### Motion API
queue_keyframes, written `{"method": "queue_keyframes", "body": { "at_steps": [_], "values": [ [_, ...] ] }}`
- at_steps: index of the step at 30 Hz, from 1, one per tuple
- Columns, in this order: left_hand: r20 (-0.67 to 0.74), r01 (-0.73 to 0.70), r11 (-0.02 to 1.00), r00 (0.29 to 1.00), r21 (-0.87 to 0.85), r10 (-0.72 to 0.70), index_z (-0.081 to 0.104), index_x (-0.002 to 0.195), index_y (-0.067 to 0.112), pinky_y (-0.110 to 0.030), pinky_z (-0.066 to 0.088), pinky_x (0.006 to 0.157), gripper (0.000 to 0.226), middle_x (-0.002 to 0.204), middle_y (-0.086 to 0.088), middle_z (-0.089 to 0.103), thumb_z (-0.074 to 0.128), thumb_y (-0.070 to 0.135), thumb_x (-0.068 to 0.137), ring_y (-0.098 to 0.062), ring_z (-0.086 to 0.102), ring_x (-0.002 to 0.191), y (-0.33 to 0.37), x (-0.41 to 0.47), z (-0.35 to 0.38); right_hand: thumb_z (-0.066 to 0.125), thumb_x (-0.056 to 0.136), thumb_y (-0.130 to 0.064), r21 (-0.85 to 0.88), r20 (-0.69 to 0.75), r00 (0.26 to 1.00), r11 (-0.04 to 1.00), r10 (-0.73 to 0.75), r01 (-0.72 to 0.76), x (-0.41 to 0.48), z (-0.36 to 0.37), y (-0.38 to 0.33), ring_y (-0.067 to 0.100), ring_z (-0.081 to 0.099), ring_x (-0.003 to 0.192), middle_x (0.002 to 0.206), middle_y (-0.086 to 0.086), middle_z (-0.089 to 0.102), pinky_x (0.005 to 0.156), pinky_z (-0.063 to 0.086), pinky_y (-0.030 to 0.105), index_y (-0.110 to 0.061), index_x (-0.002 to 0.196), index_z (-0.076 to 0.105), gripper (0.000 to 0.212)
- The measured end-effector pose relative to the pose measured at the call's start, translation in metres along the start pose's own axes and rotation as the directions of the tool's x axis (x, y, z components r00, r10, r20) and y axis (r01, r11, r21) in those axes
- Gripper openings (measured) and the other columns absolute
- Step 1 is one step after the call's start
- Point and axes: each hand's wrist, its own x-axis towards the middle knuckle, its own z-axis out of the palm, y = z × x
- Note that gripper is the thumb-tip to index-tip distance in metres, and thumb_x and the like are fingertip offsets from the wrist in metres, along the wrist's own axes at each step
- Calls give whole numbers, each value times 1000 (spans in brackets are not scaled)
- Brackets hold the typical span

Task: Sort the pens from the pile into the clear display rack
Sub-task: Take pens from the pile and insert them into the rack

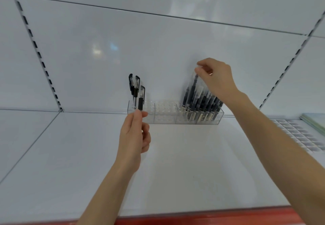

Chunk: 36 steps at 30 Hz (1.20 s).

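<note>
No text, brand, number or sign can be read anywhere in this view. The black pens (135, 87) that stand at the left end of the clear display rack (165, 117) show no legible print on their barrels or clips. The pens of the dense bundle (202, 100) at the right end are too blurred for any marking. On the shelf at the far right lies a sheet (297, 133) with rows of small grey patches. Whether these hold letters or figures I cannot tell, because they are too small and smeared.
</note>
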Motion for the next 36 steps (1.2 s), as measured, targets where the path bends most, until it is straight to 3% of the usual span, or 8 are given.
{"method": "queue_keyframes", "body": {
  "at_steps": [6,17,22,36],
  "values": [
    [12,11,1000,1000,-12,-11,55,94,15,-15,13,37,22,49,8,43,35,24,100,-5,23,33,-2,1,-2,54,91,-16,-17,5,1000,1000,-9,10,2,-1,-1,12,54,85,100,12,67,85,43,24,-5,111,62,25],
    [3,15,1000,1000,-17,-15,55,93,15,-14,14,36,23,52,6,43,35,23,100,-5,24,33,-5,3,-4,52,92,-16,-7,-6,1000,1000,-11,11,1,2,0,12,54,85,100,10,67,84,42,20,-5,112,61,25],
    [-6,14,1000,1000,-17,-14,55,94,14,-14,13,37,22,53,5,42,35,22,100,-5,24,33,-5,5,-4,52,92,-16,21,-16,1000,1000,-8,8,1,3,0,18,59,87,98,11,67,88,47,26,-4,111,62,25],
    [-10,16,1000,1000,-7,-16,56,93,14,-14,14,36,22,53,5,43,36,22,100,-6,25,33,-5,5,-2,52,92,-17,-32,18,1000,999,-9,9,1,6,7,16,56,86,99,11,67,83,43,21,-5,112,61,25]
  ]
}}
